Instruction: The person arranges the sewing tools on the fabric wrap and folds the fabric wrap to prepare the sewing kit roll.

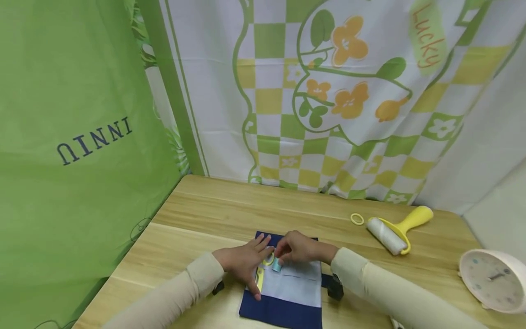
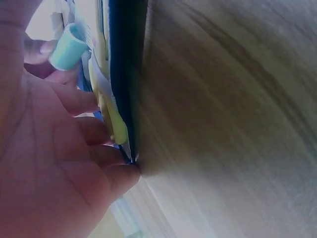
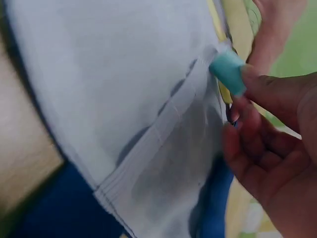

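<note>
A navy fabric organizer (image 1: 283,311) with a pale grey pocket panel (image 1: 293,288) lies on the wooden table. My left hand (image 1: 245,262) rests on its left side, fingers spread, over yellow-handled scissors (image 1: 260,278) lying along that edge. Between thumb and fingers, my right hand (image 1: 299,247) pinches a small hollow teal cylinder (image 1: 277,265), just right of the scissors. In the right wrist view the cylinder (image 3: 228,72) is tilted at one end of the stitched pocket opening (image 3: 153,130). From the left wrist the cylinder (image 2: 69,48) shows its open end.
At the back right lie a yellow ring (image 1: 357,219) and a lint roller (image 1: 386,236) with a yellow handle. A round clock (image 1: 493,279) stands at the right edge. Green fabric (image 1: 82,205) hangs on the left, and a patterned curtain (image 1: 312,155) hangs behind the table.
</note>
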{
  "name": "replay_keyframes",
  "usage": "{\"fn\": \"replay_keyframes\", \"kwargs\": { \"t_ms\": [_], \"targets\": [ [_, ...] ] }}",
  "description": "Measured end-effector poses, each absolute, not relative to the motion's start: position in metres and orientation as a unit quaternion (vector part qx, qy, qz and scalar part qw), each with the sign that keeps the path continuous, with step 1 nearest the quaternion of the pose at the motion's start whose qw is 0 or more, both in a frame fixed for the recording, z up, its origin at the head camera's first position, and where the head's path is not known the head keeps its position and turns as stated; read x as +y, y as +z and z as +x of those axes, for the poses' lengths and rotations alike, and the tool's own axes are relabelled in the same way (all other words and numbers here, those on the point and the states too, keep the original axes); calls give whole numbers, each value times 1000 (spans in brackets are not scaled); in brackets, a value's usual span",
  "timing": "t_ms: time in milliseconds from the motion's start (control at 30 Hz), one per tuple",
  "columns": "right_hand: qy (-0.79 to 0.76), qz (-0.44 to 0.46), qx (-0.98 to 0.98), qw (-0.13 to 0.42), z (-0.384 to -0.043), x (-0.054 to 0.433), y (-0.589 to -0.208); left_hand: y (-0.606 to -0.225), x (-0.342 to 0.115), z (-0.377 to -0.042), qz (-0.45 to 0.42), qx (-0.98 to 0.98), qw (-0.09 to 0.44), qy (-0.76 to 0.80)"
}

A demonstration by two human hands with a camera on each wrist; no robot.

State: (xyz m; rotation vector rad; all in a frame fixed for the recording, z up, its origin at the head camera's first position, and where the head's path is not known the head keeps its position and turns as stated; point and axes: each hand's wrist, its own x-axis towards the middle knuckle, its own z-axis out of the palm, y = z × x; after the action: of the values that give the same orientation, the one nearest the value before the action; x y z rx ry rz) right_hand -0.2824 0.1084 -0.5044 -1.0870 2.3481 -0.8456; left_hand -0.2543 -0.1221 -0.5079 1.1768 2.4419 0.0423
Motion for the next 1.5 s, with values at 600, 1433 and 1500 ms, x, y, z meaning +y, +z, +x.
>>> {"fn": "replay_keyframes", "kwargs": {
  "t_ms": [600, 1433, 1500],
  "targets": [
    [-240, -463, 844, 124, -260, 102, -501, -510, -122, -254, 415, 880, 228, 33],
    [-320, -349, 841, 260, -287, 102, -505, -513, -123, -255, 414, 879, 233, 45],
    [-308, -342, 848, 264, -287, 97, -504, -513, -123, -256, 413, 880, 232, 41]
  ]
}}
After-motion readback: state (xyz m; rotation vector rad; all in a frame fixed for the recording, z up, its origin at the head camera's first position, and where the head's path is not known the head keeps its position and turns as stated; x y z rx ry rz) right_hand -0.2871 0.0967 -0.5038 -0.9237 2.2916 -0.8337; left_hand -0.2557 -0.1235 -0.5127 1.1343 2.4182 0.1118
